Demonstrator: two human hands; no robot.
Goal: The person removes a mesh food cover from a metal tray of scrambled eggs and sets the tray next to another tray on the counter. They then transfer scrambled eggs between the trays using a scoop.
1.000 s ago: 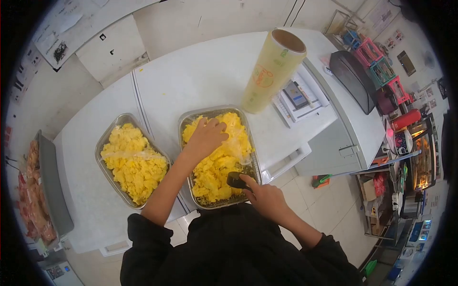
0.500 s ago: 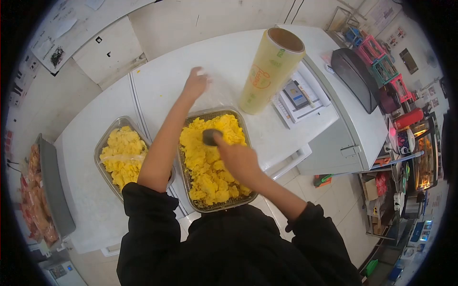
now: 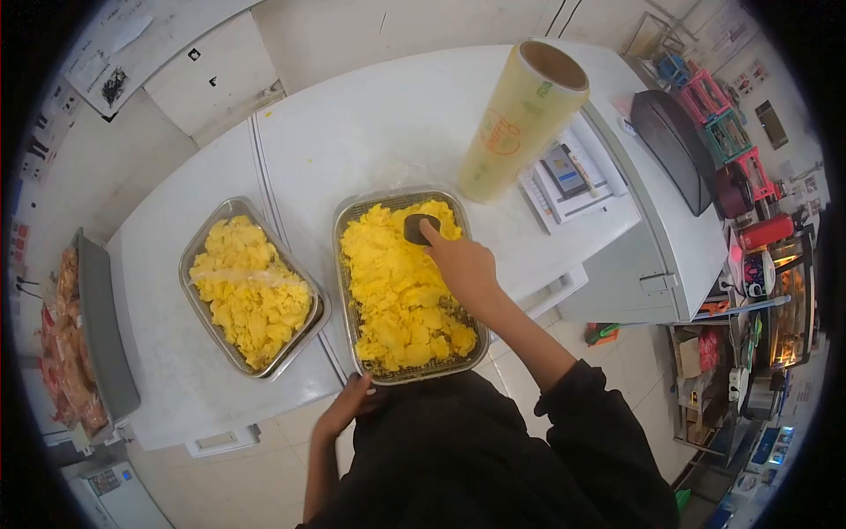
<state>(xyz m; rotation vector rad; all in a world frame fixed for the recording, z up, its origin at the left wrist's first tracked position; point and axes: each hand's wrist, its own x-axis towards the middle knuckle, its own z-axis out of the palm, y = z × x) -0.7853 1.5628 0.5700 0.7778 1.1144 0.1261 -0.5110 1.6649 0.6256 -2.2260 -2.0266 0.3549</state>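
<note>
A metal tray [image 3: 339, 231] lined with wire mesh stands at the bench edge against my body. It holds crumbly yellow food [image 3: 397, 282] that looks like scrambled egg. My right hand [image 3: 465, 269] grips a dark, rounded tool [image 3: 421, 228] and presses it onto the yellow food near the tray's far right side; the tool's handle is hidden by the hand. My left hand [image 3: 350, 403] is at the tray's near left corner, its fingers closed about the rim and partly hidden. Clear film lies crumpled along the tray's far edge.
Left of it stands a second metal tray [image 3: 187, 264] of yellow food, with a strip of clear film across it. A large roll of cling film [image 3: 520, 119] stands upright at the back right, beside papers and a small device [image 3: 564, 170]. A grey crate [image 3: 106, 344] of packed goods is far left.
My left hand has come back from beyond the tray to its near left corner. My right hand has moved the dark tool rightward and slightly farther away, and the yellow food there looks flatter.
</note>
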